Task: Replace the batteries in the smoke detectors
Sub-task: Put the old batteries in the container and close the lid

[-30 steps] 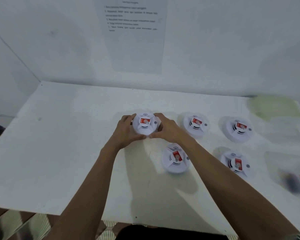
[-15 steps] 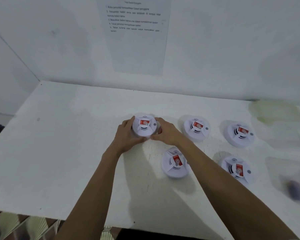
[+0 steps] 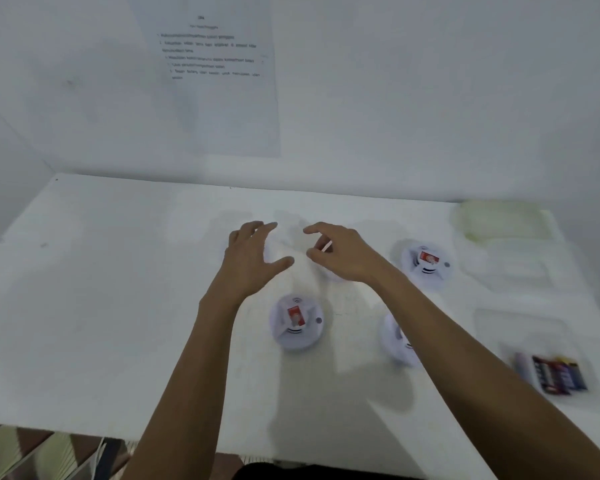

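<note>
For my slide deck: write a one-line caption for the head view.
Open left hand and open right hand reach over a white table dotted with smoke detectors, batteries lying at the right.

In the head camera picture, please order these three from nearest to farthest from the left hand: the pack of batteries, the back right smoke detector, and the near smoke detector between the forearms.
1. near smoke detector: just on the person's side of the left hand.
2. back right smoke detector: beyond the right hand.
3. pack of batteries: far right, clearly farthest.
</note>
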A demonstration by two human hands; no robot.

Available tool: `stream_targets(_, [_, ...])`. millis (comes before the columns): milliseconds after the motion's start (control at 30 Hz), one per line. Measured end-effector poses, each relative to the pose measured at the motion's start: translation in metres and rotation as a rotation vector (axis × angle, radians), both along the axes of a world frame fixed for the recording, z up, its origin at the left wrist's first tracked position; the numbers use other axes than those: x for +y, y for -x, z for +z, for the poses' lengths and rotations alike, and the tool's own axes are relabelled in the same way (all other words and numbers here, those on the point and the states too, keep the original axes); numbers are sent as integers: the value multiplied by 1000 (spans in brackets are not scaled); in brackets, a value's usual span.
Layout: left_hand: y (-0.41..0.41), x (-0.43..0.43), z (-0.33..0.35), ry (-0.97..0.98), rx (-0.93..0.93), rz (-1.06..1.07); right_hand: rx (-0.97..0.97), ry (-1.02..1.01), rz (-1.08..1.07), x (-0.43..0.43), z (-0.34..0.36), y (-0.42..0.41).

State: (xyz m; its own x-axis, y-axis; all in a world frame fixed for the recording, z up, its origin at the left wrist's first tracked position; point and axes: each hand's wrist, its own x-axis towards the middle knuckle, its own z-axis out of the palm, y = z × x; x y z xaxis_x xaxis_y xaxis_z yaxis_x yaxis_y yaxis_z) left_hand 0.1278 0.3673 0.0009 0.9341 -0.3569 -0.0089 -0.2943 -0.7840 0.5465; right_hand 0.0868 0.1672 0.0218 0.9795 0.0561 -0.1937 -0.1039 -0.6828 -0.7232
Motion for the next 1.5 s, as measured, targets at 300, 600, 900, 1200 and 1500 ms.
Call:
stream_targets(300, [22,-183,30,-55,19,-148,-21,161,-75,-171,28,43])
stream_targets(600, [36,-357,15,-207,114,-210,50,340,-112,-347,32,71])
stream_targets(900, [19,-427,-8,-340,188,-199,176,355,-189,-438,-16,61])
stream_targets(1200, [14,-440,-17,-358,244,-125,124,193,-349,-437,-47,53])
stream_targets(1500, [17,-445,-1,-198,211,-84,68,94,-421,-427,-32,46])
